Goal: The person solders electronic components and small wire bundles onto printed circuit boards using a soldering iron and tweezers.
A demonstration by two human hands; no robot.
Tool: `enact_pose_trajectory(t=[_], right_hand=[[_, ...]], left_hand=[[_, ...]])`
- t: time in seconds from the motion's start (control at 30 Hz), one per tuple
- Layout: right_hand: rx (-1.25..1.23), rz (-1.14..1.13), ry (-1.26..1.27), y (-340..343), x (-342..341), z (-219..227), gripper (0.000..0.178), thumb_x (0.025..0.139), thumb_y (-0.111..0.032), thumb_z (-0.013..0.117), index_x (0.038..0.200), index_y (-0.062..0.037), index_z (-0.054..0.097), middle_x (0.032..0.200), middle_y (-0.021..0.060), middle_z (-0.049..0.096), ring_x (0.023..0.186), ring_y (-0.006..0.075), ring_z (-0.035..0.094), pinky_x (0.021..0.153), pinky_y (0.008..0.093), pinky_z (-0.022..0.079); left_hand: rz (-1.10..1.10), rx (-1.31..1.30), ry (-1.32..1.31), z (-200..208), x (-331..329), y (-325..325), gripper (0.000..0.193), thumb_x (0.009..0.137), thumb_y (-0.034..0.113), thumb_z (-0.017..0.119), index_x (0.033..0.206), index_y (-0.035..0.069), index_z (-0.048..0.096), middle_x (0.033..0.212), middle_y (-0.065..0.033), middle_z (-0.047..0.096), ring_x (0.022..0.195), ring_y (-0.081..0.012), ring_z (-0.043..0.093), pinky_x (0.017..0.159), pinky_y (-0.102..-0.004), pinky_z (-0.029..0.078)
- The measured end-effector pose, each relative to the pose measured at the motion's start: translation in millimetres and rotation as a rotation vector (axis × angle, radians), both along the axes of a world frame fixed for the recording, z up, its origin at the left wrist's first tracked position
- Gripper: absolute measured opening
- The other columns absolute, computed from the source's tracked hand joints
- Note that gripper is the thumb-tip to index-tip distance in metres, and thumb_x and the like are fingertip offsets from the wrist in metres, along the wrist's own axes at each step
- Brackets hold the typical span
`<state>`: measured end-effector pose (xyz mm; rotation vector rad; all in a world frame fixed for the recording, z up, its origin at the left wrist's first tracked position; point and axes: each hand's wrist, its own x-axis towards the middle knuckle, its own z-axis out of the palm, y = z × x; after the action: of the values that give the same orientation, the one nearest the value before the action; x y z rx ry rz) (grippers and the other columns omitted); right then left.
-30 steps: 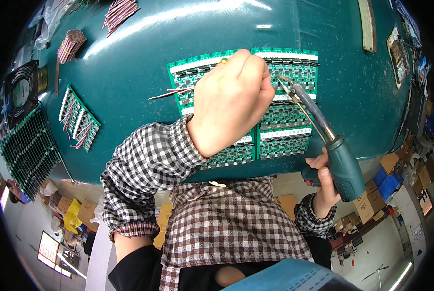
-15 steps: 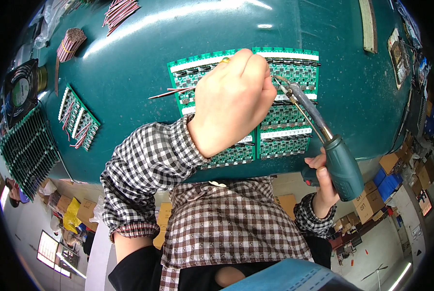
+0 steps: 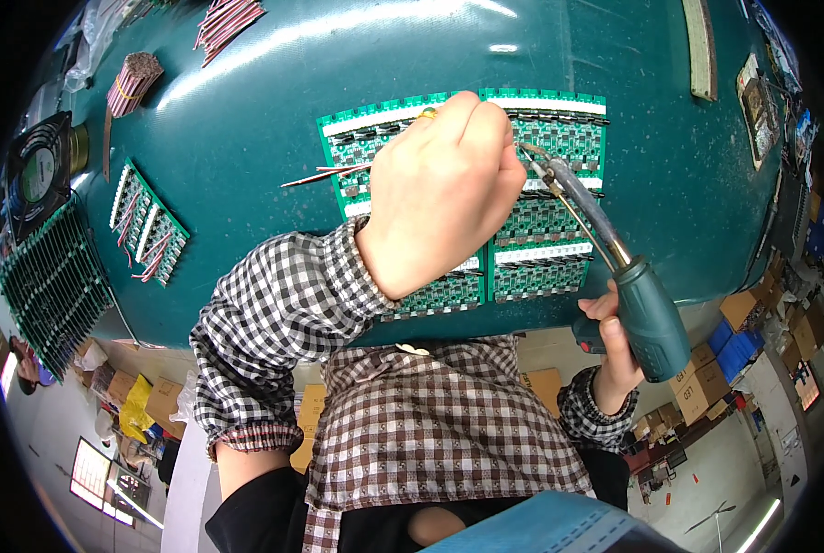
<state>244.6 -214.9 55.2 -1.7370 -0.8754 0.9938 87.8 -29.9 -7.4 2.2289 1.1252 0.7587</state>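
Note:
Two green circuit board panels (image 3: 546,221) lie side by side on the green table mat, with rows of white and black parts. My left hand (image 3: 441,195) rests over them, its fingers pinched shut; a few red, black and white wires (image 3: 324,174) stick out past its left side. The fingertips and the wires' other ends are hidden behind the hand. My right hand (image 3: 617,350) grips a dark green soldering gun (image 3: 652,318) by its handle. Its metal tip and thin feed tube reach over the right panel, just beside the left hand's fingers.
A smaller board piece with wires (image 3: 151,226) lies at the left. Beyond it are a black fan (image 3: 41,175) and a rack-like stack of boards (image 3: 54,286). Wire bundles (image 3: 135,85) sit at the far left. A wooden strip (image 3: 700,51) lies at the far right.

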Motion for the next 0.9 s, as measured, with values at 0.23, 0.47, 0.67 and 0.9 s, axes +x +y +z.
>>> enact_pose_trajectory(t=[0.23, 0.47, 0.67, 0.9], right_hand=[[0.028, 0.035, 0.013, -2, 6, 1, 0.043, 0.083, -0.008, 0.058, 0.117, 0.0175, 0.049, 0.084, 0.016, 0.059, 0.075, 0.0239, 0.059, 0.07, 0.0415, 0.058], [-0.038, -0.038, -0.008, 3, -1, 9, 0.044, 0.084, -0.011, 0.059, 0.117, 0.0165, 0.049, 0.084, 0.0155, 0.059, 0.073, 0.0249, 0.06, 0.07, 0.0398, 0.057], [-0.09, -0.01, -0.004, -4, 5, 2, 0.046, 0.083, -0.013, 0.06, 0.116, 0.0164, 0.05, 0.081, 0.0152, 0.059, 0.072, 0.0258, 0.06, 0.067, 0.0393, 0.054], [-0.022, 0.017, 0.031, -2, 3, 2, 0.046, 0.083, -0.013, 0.059, 0.117, 0.0174, 0.049, 0.081, 0.0152, 0.058, 0.073, 0.0255, 0.059, 0.068, 0.0401, 0.054]], left_hand=[[0.001, -0.003, -0.009, 1, 0, 1, 0.016, 0.07, 0.001, 0.068, 0.076, 0.007, 0.054, 0.069, -0.0032, 0.055, 0.057, -0.0181, 0.056, 0.05, -0.0298, 0.044], [0.006, 0.002, -0.001, 0, 1, -1, 0.016, 0.071, 0.002, 0.068, 0.076, 0.007, 0.054, 0.069, -0.0029, 0.054, 0.057, -0.0174, 0.056, 0.05, -0.0295, 0.044], [0.011, -0.017, 0.035, -1, 0, -1, 0.016, 0.071, 0.002, 0.068, 0.076, 0.008, 0.054, 0.068, -0.0022, 0.054, 0.056, -0.0161, 0.056, 0.05, -0.0287, 0.045], [0.015, -0.013, 0.021, 0, -1, -1, 0.016, 0.071, 0.003, 0.069, 0.076, 0.008, 0.054, 0.068, -0.0017, 0.054, 0.056, -0.0149, 0.056, 0.049, -0.0283, 0.044]])
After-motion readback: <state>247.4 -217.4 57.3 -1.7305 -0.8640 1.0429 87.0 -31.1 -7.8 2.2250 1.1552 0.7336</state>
